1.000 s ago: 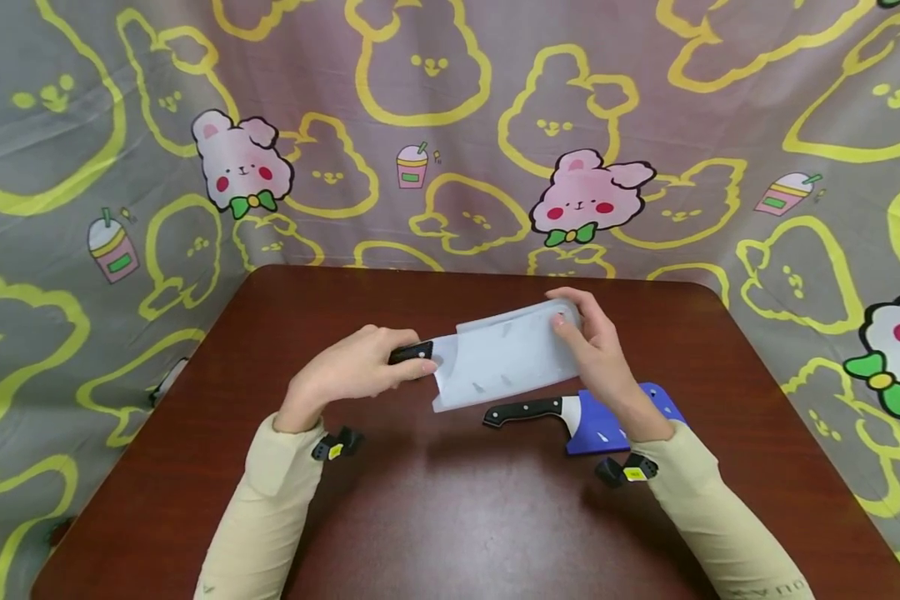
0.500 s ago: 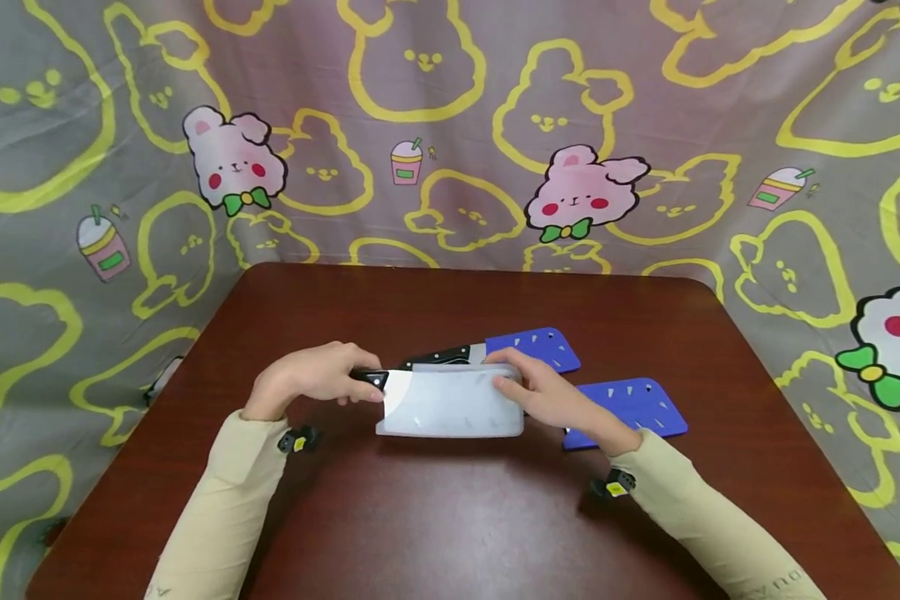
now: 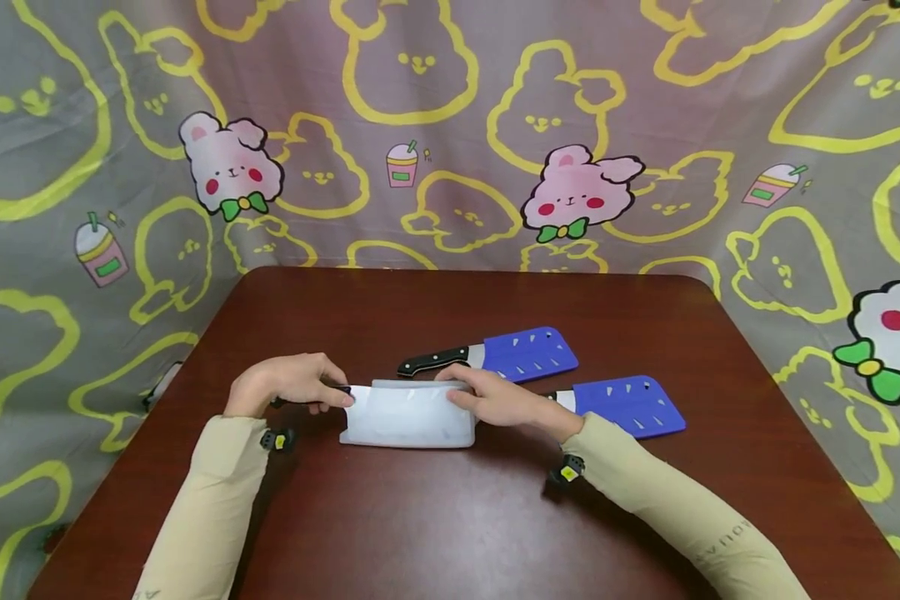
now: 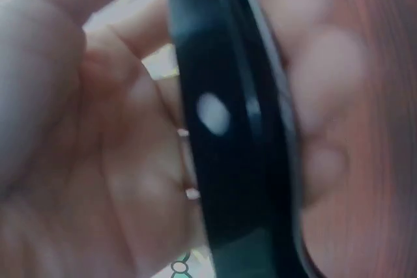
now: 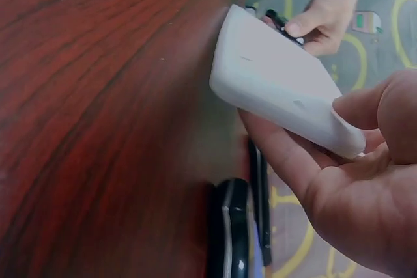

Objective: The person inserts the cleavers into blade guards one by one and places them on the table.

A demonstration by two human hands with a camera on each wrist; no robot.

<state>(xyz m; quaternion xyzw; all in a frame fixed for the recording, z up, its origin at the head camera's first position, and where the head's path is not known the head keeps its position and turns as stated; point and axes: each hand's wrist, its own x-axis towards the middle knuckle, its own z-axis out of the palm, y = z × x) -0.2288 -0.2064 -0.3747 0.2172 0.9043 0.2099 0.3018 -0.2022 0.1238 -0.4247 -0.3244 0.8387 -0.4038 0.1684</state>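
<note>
A cleaver in a translucent white blade cover (image 3: 408,421) lies flat-side up close over the table, its handle to the left. My left hand (image 3: 294,385) grips the black riveted handle (image 4: 228,141), with the thumb by the blade's base. At the other end my right hand (image 3: 498,398) pinches the white cover (image 5: 280,76), thumb on top and fingers underneath. A strip of bare blade shows between handle and cover. Behind it rests a cleaver in a blue cover (image 3: 532,354). Another blue-covered cleaver (image 3: 630,406) lies to the right, its handle partly hidden by my right hand.
All of this is on a dark red-brown wooden table (image 3: 435,517) with rounded far corners. A patterned cloth curtain (image 3: 450,142) with yellow outlines and pink bears hangs around its far side and both sides.
Both hands have carried the white-covered cleaver left and down toward the table, levelling it from a tilt. The far blue-covered cleaver, hidden at first, has come into sight.
</note>
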